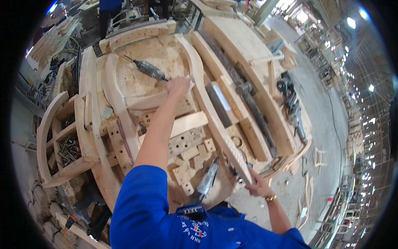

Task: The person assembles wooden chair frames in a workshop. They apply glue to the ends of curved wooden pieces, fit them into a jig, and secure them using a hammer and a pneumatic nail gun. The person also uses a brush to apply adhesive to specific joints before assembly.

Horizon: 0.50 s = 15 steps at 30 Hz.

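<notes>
My left hand (179,86) is closed at the joint between a short curved rail (147,101) and a long curved wooden leg (219,139); its fingertips are partly hidden. Lower right, my right hand (260,186) grips the near end of that same leg. A second curved leg (115,85) stands at the rail's other end, so the pieces form a frame lying on the worktable (155,47). Just beyond my left hand lies a grey power driver (149,69) with a long bit. Another driver (207,178) rests close to my body.
Drilled wooden blocks (180,143) sit inside the frame. A divided wooden box (81,159) on the left holds many screws (69,149). Dark clamp bars (257,116) run along the right side, with a black tool (290,99) beyond. Another person (110,12) stands at the far side.
</notes>
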Tool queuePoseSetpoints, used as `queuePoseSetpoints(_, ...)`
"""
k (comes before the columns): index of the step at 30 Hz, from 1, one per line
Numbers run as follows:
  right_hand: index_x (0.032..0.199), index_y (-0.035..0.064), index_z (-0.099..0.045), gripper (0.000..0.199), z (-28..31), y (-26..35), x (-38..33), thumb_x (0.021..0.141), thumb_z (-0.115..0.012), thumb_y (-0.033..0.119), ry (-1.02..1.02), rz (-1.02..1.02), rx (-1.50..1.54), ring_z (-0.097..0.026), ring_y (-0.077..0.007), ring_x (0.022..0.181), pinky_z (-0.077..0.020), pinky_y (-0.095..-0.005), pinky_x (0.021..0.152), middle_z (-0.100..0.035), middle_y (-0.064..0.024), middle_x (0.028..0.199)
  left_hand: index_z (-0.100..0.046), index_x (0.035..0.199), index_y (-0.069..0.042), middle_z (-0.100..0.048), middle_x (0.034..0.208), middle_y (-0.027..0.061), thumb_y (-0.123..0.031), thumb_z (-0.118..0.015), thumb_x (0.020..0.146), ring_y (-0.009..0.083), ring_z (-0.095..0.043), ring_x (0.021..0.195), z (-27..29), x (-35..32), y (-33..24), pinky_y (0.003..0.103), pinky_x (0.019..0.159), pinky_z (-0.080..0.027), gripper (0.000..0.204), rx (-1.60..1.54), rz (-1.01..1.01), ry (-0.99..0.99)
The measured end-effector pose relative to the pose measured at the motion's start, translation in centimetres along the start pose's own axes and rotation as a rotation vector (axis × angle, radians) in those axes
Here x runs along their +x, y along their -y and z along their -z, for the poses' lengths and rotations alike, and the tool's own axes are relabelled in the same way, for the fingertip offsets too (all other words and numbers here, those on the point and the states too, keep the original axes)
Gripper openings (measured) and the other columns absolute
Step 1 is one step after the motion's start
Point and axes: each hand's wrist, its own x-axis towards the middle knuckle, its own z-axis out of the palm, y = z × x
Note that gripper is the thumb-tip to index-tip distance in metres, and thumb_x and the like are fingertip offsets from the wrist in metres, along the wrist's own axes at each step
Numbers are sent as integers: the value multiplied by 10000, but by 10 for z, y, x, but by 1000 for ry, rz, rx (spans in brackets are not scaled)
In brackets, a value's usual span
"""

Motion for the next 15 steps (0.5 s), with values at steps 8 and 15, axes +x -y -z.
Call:
queuePoseSetpoints(8,1470,114,-140,876,2,16,-3,752,-637,44,57,69,-111,-538,-121,527,-459,-272,466,-577,-81,885,-620,1091,-7,-582,1170,205,-439,-352,923,361,-562,1079,29,-1,3,467,920,-426,535,25,-38,-74)
queuePoseSetpoints(15,1469,135,-158,868,5,16,6,756,-645,52,30,82,-136,-535,-124,526,-444,-273,463,-569,-63,868,-664,1030,-37,-625,1094,186,-436,-378,928,336,-600,1024,24,3,3,446,868,-463,501,-49,67,-111)
